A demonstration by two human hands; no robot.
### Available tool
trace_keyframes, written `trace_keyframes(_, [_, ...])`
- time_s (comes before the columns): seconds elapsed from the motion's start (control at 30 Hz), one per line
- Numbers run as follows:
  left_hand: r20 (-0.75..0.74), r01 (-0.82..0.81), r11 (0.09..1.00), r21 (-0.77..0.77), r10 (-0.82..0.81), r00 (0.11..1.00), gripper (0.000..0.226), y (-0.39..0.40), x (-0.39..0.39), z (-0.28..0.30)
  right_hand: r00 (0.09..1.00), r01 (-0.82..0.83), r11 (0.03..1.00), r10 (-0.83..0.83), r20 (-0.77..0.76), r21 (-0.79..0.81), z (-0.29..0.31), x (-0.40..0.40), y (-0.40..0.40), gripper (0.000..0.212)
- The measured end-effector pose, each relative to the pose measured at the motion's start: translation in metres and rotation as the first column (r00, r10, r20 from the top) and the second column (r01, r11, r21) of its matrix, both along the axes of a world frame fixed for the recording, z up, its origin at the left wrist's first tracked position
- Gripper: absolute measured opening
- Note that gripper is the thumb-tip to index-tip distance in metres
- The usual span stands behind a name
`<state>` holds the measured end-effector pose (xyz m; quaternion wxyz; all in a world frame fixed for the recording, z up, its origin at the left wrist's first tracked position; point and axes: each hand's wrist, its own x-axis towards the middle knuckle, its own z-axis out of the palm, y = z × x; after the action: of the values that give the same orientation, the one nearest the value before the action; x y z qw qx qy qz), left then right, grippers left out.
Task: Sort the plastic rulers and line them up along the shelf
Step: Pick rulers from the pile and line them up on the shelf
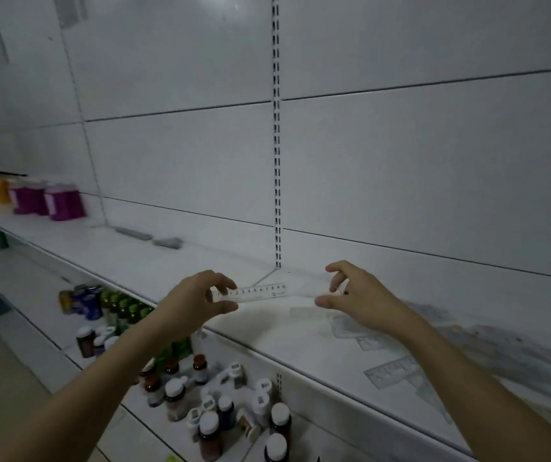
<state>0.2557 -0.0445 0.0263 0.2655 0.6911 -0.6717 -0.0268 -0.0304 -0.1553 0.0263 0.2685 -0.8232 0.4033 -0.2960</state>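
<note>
Pinching one clear ruler (261,291): two hands' fingers (224,288).

Clear ruler (261,291) held level over the shelf (154,261).
Your left hand (197,300) pinches one end; your right hand (354,295) the other.
</note>
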Motion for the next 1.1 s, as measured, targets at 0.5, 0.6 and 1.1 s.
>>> trace_keyframes(0.5, [0.108,-0.144,0.989,-0.027,0.146,0.983,0.030,0.087,0.253,0.003,0.984,-0.159,0.985,0.153,-0.085,-0.068,0.022,0.290,0.031,0.069])
trace_keyframes(0.6, [0.095,-0.152,0.987,-0.055,0.156,0.983,0.031,0.104,0.304,0.004,0.987,-0.151,0.985,0.147,-0.059,-0.083,0.024,0.345,0.038,0.066])
trace_keyframes(1.1, [0.019,-0.132,0.991,0.004,0.131,0.991,0.027,0.035,0.482,-0.001,0.993,-0.117,0.993,0.115,-0.039,-0.036,0.013,0.516,-0.016,0.063])
